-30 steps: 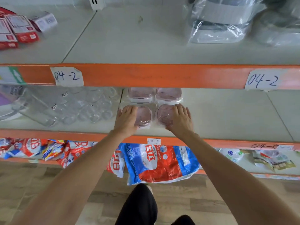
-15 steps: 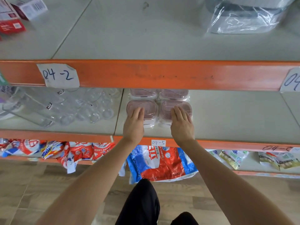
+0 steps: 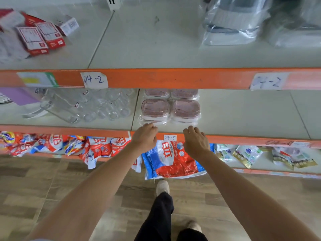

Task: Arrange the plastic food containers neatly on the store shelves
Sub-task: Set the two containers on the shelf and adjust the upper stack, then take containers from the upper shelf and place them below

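Containers: four pink-lidded, rounded-rectangular clear plastic food containers in film wrap are sitting in a two-by-two block just above the middle of the frame, on the middle shelf (image 3: 243, 115). The front left container (image 3: 155, 108) and front right container (image 3: 186, 108) are lying side by side and touching; the two back containers (image 3: 171, 93) are showing only partly under the orange upper shelf beam (image 3: 165, 78).

Change: half a second ago both palms were lying flat on the front pair; now both hands are drawing back toward the shelf lip, and the block is sitting further in from the edge than a second ago.

Left hand: the left hand (image 3: 145, 137) is hovering at the shelf edge, fingers loosely curled, grasping nothing; its fingertips are just beside the film of the front left container, and whether they are touching it I cannot tell.

Right hand: the right hand (image 3: 196, 140) is released too, fingers relaxed and bent, apart from the front right container.

Meaning for the task: this block appears squared up and finished, judging by the even rows.

Surroundings: clear glass jars (image 3: 97, 106) are lying left of the block; a blue, red and white detergent bag (image 3: 171, 159) is hanging below the small 04-5 label (image 3: 170, 137).
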A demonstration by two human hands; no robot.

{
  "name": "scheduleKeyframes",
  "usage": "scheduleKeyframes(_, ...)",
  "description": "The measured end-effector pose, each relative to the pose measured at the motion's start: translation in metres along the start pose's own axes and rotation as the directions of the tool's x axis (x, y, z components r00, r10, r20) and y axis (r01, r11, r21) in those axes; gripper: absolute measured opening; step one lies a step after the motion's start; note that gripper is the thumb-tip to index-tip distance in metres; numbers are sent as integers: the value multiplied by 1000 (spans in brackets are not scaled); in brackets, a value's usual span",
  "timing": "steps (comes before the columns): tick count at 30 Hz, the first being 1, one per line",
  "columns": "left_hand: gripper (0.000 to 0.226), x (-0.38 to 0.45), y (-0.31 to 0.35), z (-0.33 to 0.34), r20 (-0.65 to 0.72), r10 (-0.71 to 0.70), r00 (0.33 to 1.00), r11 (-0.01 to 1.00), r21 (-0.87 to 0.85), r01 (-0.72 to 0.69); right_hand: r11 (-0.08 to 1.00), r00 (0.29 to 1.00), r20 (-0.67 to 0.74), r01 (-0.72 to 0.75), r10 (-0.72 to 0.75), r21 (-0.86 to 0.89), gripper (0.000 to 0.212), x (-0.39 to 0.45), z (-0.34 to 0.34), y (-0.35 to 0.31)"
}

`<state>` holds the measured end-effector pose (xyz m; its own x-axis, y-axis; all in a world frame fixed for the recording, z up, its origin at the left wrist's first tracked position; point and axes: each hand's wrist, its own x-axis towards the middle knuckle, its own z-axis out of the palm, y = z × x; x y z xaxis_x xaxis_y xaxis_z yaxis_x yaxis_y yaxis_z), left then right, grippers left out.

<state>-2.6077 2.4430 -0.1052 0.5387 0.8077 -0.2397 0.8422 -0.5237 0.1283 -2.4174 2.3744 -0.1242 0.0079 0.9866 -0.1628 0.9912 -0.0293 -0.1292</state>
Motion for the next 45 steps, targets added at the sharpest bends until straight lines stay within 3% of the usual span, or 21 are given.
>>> scheduleKeyframes(5, 23, -29, 61, -38, 115, 146, 983, 980, 119, -159, 1000, 999, 39, 24, -24, 3, 30, -60, -54, 35)
scheduleKeyframes(12, 25, -31, 168, -133, -174, 328, 929, 940, 159, -302, 993, 991, -114, -86, 76, -81, 30, -119, -158, 87)
scheduleKeyframes(20, 19, -18, 186, -228, -408, 277, 870, 960, 151, -235, 989, 927, -374, -79, 26, -128, 29, -128, -255, 105)
scheduleKeyframes(26, 17, 28, 186, -283, -688, 107, 718, 987, -11, -158, 993, 902, -432, -67, 18, -99, 30, -92, -296, 107)
scheduleKeyframes(28, 35, 51, 188, -301, -639, 31, 769, 998, -16, -53, 991, 894, -448, -72, 15, -109, 29, -74, -311, 108)
scheduleKeyframes(31, 78, 86, 190, -317, -459, -114, 881, 993, -76, 89, 990, 880, -475, -44, -23, -130, 27, -49, -332, 108)
scheduleKeyframes(33, 94, 105, 187, -319, -340, -139, 930, 981, -172, 84, 988, 866, -495, -7, -71, -153, 27, -33, -345, 107)
scheduleKeyframes(36, 92, 121, 172, -320, -301, -38, 953, 983, -180, -18, 985, 852, -514, 15, -103, -171, 23, -7, -357, 104)
scheduleKeyframes(40, 64, 118, 128, -334, -229, 154, 961, 978, -102, -181, 989, 844, -527, 23, -99, -148, 23, 27, -358, 100)
scheduleKeyframes(43, 71, 105, 87, -344, -143, 166, 976, 970, -155, -187, 997, 882, -466, 30, -62, -77, 25, 51, -347, 94)
scheduleKeyframes(45, 79, 99, 59, -343, -101, 112, 989, 979, -159, -127, 996, 941, -332, 48, -72, -80, 35, 69, -337, 91)
